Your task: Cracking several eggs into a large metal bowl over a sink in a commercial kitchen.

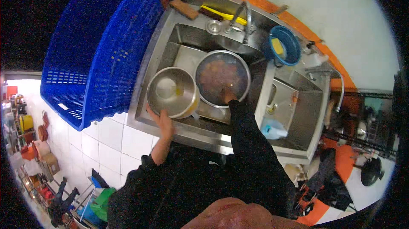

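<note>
My left hand [164, 124] grips the near left side of a deep stainless steel bowl [159, 90]. The bowl tilts over the larger sink basin [188, 56], with a little yellowish liquid or residue inside it. Beside it and slightly farther back, a round metal bowl [248, 79] stands in the same basin, full of cloudy water. Pinkish-brown pieces of food [219, 72], possibly raw meat, lie under the surface. My right hand [228, 95] reaches into this water at the near side. Its fingers are blurred and partly submerged, so whether they hold a piece is unclear.
A tall blue plastic crate [118, 47] stands left of the sink. Behind the basin are a faucet [246, 21], a yellow-handled brush [223, 15] and a brick-like block [184, 8]. A blue tub [292, 50] holds a yellow sponge [277, 46]. The smaller right basin [287, 101] contains a light-blue plastic container [274, 131].
</note>
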